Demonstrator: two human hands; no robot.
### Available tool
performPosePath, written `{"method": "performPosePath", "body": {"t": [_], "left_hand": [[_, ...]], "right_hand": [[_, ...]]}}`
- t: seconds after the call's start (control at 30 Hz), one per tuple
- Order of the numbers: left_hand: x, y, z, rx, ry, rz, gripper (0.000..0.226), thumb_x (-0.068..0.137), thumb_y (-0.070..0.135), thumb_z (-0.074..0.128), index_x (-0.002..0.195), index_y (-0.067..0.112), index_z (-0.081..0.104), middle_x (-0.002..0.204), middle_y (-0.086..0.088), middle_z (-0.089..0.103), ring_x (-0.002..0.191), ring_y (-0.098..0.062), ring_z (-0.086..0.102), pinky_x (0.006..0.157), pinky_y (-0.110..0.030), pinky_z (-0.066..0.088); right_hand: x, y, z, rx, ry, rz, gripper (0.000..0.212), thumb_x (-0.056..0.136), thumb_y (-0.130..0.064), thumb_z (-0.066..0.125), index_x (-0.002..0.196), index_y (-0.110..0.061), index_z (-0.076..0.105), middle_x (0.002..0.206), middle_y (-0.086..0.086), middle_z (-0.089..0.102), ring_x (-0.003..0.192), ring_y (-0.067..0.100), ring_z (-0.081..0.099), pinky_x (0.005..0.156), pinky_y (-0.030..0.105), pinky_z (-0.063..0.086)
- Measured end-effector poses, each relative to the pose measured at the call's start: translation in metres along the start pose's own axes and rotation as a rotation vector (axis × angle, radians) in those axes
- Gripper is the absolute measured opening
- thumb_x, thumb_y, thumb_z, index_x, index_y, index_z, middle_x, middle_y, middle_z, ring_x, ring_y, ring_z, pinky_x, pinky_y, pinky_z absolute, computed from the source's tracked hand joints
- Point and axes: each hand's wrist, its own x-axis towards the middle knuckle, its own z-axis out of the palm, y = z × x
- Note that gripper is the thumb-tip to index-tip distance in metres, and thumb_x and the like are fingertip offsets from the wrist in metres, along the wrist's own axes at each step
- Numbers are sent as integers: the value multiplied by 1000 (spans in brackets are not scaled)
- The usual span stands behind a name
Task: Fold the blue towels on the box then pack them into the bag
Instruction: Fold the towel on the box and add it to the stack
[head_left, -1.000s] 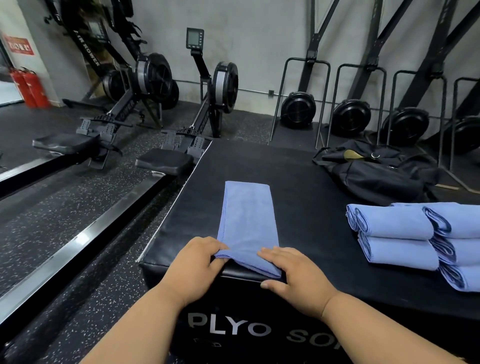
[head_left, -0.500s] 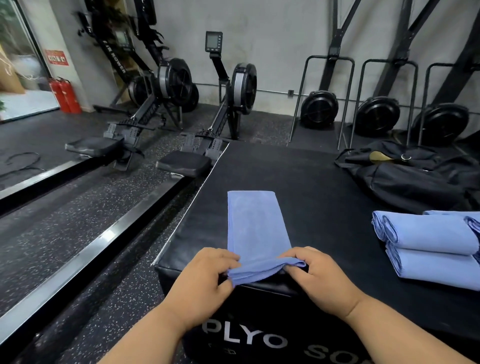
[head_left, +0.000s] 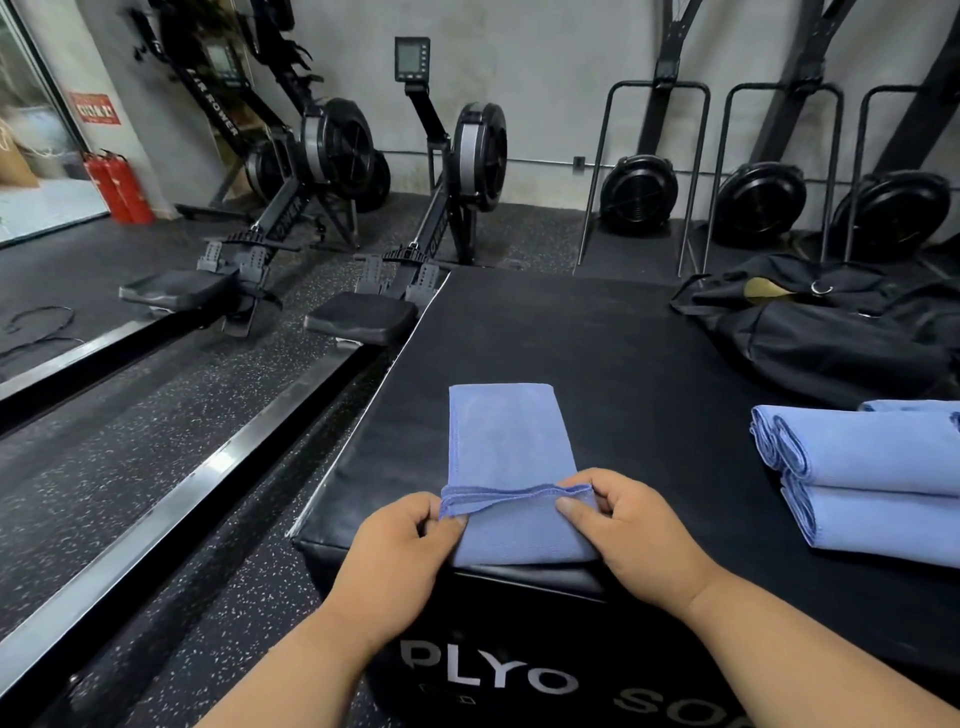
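— What's changed on your feed since half a second back?

— The near end of the blue towel has come up higher. A second ago it lay flat on the box under my hands; half a second ago the edge was just lifted; now that stitched hem is carried back over the towel, with the doubled part showing between my hands. The view has also drifted a little, so the folded towels sit further towards the right edge.

— And the hands?

— I've got my left hand pinching the hem's left corner between thumb and fingers, and my right hand pinching the right corner the same way, thumb on top. Both are closed on the cloth.

— Which way does the towel run?

— It's a narrow strip, long axis pointing straight away from me, towards the rowing machines. The far short end lies flat mid-box; the near end sits at the front edge of the box, above the white lettering.

— Where's the bag?

— Black, on the box at the far right, beyond the folded towels and well apart from my hands.
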Motion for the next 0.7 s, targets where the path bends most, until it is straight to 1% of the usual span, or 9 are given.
{"method": "performPosePath", "body": {"t": [0.07,0.13,0.2,0.23,0.3,0.33,0.43,0.57,0.7], "left_hand": [[0,5,4,-7,36,-47,31,96,35,68,80,10,61,62,11,47,61,-7,42,63,-32,40],[1,8,7,13,68,-71,37,96,38,66,76,8,55,61,11,47,60,-8,42,63,-33,40],[2,11,8,48,89,-84,46,97,42,64,71,10,44,59,10,43,59,-9,39,63,-35,38],[3,12,8,69,93,-91,48,97,43,63,70,10,41,59,10,41,59,-9,38,62,-36,37],[4,14,9,116,103,-101,47,96,43,61,73,9,38,58,9,39,59,-11,36,61,-36,37],[4,15,11,137,112,-110,45,95,42,61,73,9,39,58,8,39,59,-12,36,60,-36,37],[2,18,14,173,150,-131,38,92,41,60,74,11,46,57,9,48,57,-12,41,58,-32,39],[0,22,17,207,175,-142,30,94,41,58,77,17,52,60,12,56,59,-12,48,59,-31,42],[0,21,16,229,163,-130,30,100,44,55,79,22,52,62,12,59,63,-12,54,59,-32,42]], "right_hand": [[-1,1,-1,-20,8,14,10,100,-28,68,95,-23,75,86,-14,75,80,6,68,77,26,53],[-2,3,-2,-90,24,20,19,98,-30,68,85,-16,71,73,-5,66,68,11,58,68,31,48],[-3,5,-3,-127,35,28,22,97,-32,69,85,-14,70,77,5,65,70,18,57,70,37,49],[-4,5,-4,-113,44,28,17,97,-32,69,87,-18,72,76,3,65,68,13,56,69,33,48],[-4,4,-6,-86,65,40,2,96,-31,71,97,-30,73,66,-6,59,62,3,52,63,19,44],[-4,4,-6,-79,68,45,8,95,-31,72,102,-34,71,63,-10,55,60,2,51,61,14,42],[-4,5,-5,-86,74,40,18,95,-32,73,110,-39,65,65,-9,54,60,2,52,63,14,43],[-2,8,-1,-139,94,27,19,95,-39,72,112,-43,63,76,3,60,65,5,55,71,24,50],[0,11,-1,-123,101,22,19,96,-40,70,113,-43,62,66,-5,55,64,4,54,73,25,51]]}}
